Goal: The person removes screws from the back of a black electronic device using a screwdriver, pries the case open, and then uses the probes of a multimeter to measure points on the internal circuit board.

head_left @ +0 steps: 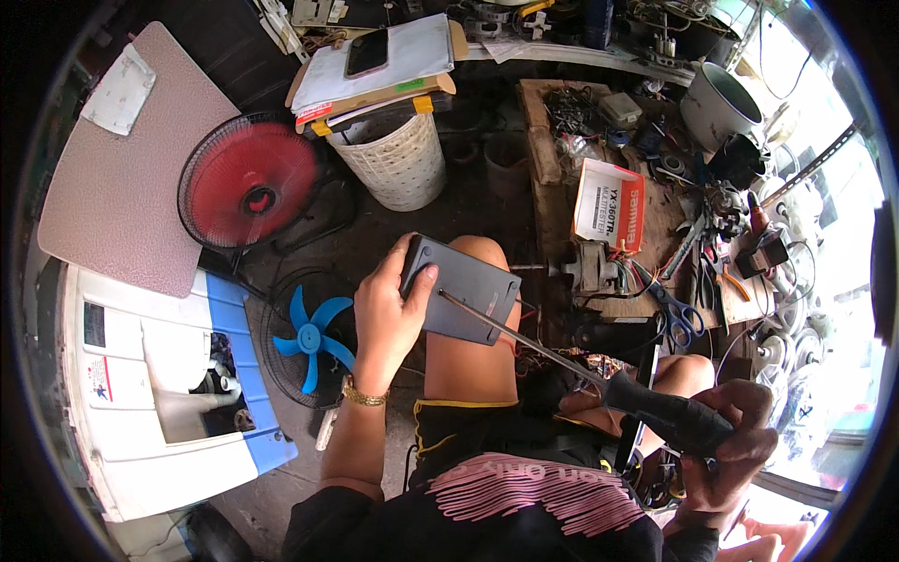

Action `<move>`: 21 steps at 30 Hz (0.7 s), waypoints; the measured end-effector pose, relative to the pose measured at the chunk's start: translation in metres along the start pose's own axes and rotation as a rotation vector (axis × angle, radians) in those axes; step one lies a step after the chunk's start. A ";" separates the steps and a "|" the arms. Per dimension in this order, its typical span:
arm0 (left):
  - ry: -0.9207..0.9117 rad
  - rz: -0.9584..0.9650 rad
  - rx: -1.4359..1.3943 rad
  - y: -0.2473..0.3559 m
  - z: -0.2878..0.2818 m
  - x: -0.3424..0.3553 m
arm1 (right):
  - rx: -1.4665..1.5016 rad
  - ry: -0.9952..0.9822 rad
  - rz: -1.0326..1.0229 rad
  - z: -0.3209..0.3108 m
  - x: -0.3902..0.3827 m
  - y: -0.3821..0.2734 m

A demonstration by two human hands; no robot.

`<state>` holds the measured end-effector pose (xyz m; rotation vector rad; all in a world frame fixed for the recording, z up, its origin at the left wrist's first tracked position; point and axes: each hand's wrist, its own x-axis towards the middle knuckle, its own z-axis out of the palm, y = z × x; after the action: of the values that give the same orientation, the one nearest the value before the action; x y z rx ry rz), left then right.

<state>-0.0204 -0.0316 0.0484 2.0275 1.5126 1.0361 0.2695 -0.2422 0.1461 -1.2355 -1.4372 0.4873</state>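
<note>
The left hand (389, 300) grips a black box (476, 272), the right hand (738, 440) a screwdriver (655, 412) (tip at the box's back); the box looks closed, screw work apparently unfinished.

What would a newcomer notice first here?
The long black-handled steel screwdriver, centre to lower right: the right grip holds it, tip at the dark grey rectangular plastic case in the left grip. On the left sit the blue five-bladed plastic fan and, above it in frame, the round red wire-caged fan.
</note>
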 end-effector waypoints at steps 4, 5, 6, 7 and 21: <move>0.033 0.008 0.060 0.008 0.007 -0.003 | -0.499 -0.195 -0.200 -0.011 0.027 -0.030; 0.042 0.029 0.061 0.013 0.007 -0.004 | -0.625 -0.230 -0.251 -0.012 0.035 -0.036; 0.051 0.050 0.062 0.015 0.006 -0.005 | -0.587 -0.198 -0.145 -0.012 0.041 -0.036; 0.051 0.052 0.063 0.014 0.006 -0.005 | -0.568 -0.183 -0.093 -0.012 0.046 -0.034; -0.117 -0.208 -0.644 -0.032 0.002 0.003 | 0.019 0.684 0.214 -0.129 0.018 0.216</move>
<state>-0.0390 -0.0176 0.0260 1.4242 1.1069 1.1130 0.4769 -0.1908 0.0109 -1.3724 -0.7257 0.1826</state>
